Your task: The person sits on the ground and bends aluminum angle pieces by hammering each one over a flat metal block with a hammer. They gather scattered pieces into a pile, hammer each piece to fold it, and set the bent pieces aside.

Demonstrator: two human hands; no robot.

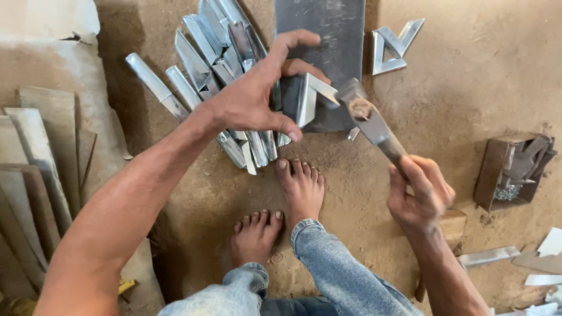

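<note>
The left hand (257,96) pinches a bent, shiny sheet-metal angle piece (308,98) between thumb and fingers, over the dark flat steel plate (328,35) at the far side. The right hand (418,196) is wrapped tight round the handle of a metal hammer (366,114), whose head seems to touch the piece's right edge.

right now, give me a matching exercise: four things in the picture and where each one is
Things:
1. hammer
2. bent metal piece
3. pile of metal strips
4. small box of hardware

Places:
A. far right on the dirt floor
B. in the right hand
C. behind the left hand
D. pinched in the left hand's fingers on the dark plate

Pairs: 1-B, 2-D, 3-C, 4-A
</note>
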